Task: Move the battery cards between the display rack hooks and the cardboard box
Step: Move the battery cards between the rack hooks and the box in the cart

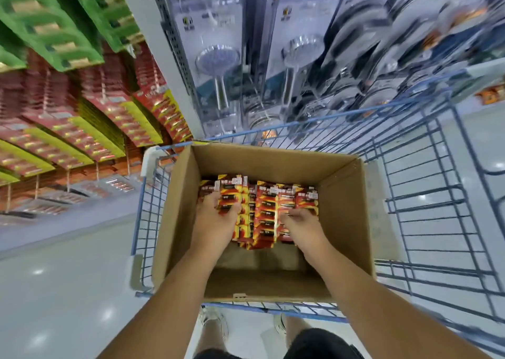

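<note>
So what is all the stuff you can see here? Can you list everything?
cardboard box: one, brown, open, sitting in the cart
battery cards in box: many, red and yellow, stacked at the far end of the box
shopping cart: one, blue wire, on the floor by the shelves
battery cards on rack: many, red and yellow, hanging at left
green cards: many, green, hanging above the red ones
shower heads: several, silver, in clear packs straight ahead
floor: pale grey, shiny
left hand: fingers grip some battery cards in the box
right hand: fingers curled on the battery cards in the box
</note>
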Demonstrator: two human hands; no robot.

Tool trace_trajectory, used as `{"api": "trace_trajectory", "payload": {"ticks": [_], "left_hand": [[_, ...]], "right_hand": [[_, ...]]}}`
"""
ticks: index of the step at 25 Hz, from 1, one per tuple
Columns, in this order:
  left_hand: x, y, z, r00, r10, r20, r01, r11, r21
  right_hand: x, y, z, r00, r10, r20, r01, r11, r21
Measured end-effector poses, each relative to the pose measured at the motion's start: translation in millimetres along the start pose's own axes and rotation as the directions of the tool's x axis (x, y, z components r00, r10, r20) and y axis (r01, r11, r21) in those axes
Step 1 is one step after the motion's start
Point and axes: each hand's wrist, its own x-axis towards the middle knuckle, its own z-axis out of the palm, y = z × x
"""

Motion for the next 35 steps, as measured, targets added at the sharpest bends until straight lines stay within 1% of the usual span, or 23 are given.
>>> {"api": "trace_trajectory", "payload": {"ticks": [2, 5, 7, 10, 12, 14, 16, 19, 21, 23, 25, 28, 30, 31, 33, 35], "left_hand": [[13, -12, 15, 0.999, -0.038, 0.000, 0.038, 0.999, 0.024], [40, -33, 35, 0.997, -0.081, 0.001, 0.081, 0.995, 0.058], [54, -46, 46, 0.995, -0.103, 0.000, 0.102, 0.989, 0.104], [72, -60, 60, 0.990, -0.138, -0.026, 0.140, 0.968, 0.206], [80, -62, 66, 0.987, -0.152, -0.046, 0.159, 0.937, 0.310], [80, -60, 67, 0.987, -0.159, -0.032, 0.160, 0.920, 0.356], [79, -57, 66, 0.987, -0.158, 0.005, 0.150, 0.945, 0.291], [74, -59, 63, 0.984, -0.177, 0.017, 0.174, 0.978, 0.115], [71, -59, 62, 0.989, -0.149, 0.007, 0.147, 0.981, 0.124], [67, -57, 62, 0.991, -0.134, 0.008, 0.130, 0.972, 0.195], [64, -54, 64, 0.989, -0.148, 0.012, 0.140, 0.956, 0.257], [64, -51, 68, 0.991, -0.131, -0.026, 0.133, 0.947, 0.294], [65, -49, 73, 0.990, -0.132, -0.043, 0.139, 0.933, 0.333], [66, -49, 77, 0.987, -0.155, -0.043, 0.160, 0.932, 0.325], [64, -50, 85, 0.980, -0.196, -0.027, 0.197, 0.947, 0.252], [63, -52, 90, 0.985, -0.171, -0.005, 0.169, 0.965, 0.198]], "right_hand": [[26, 9, 17, 1.000, 0.020, -0.001, -0.020, 1.000, -0.006], [68, 24, 42, 1.000, 0.025, 0.010, -0.024, 0.996, -0.090], [91, 33, 56, 0.999, 0.033, -0.003, -0.033, 0.994, -0.106], [118, 44, 79, 0.995, 0.028, -0.096, -0.043, 0.987, -0.157], [125, 45, 92, 0.988, 0.016, -0.152, -0.048, 0.977, -0.206], [126, 47, 99, 0.987, 0.009, -0.163, -0.037, 0.984, -0.172], [124, 46, 99, 0.987, 0.020, -0.157, -0.043, 0.988, -0.148], [122, 47, 99, 0.992, 0.035, -0.119, -0.064, 0.967, -0.245], [118, 46, 101, 0.991, 0.033, -0.129, -0.069, 0.955, -0.289], [116, 45, 102, 0.989, 0.001, -0.147, -0.033, 0.976, -0.216], [117, 42, 97, 0.992, -0.006, -0.128, -0.005, 0.996, -0.084], [124, 42, 79, 0.998, 0.040, -0.043, -0.037, 0.996, 0.086], [124, 45, 67, 0.998, 0.066, 0.016, -0.068, 0.985, 0.160], [123, 47, 61, 0.997, 0.073, 0.031, -0.078, 0.981, 0.177], [118, 51, 50, 0.996, 0.064, 0.066, -0.075, 0.980, 0.185], [108, 50, 38, 0.993, 0.049, 0.107, -0.070, 0.977, 0.202]]}}
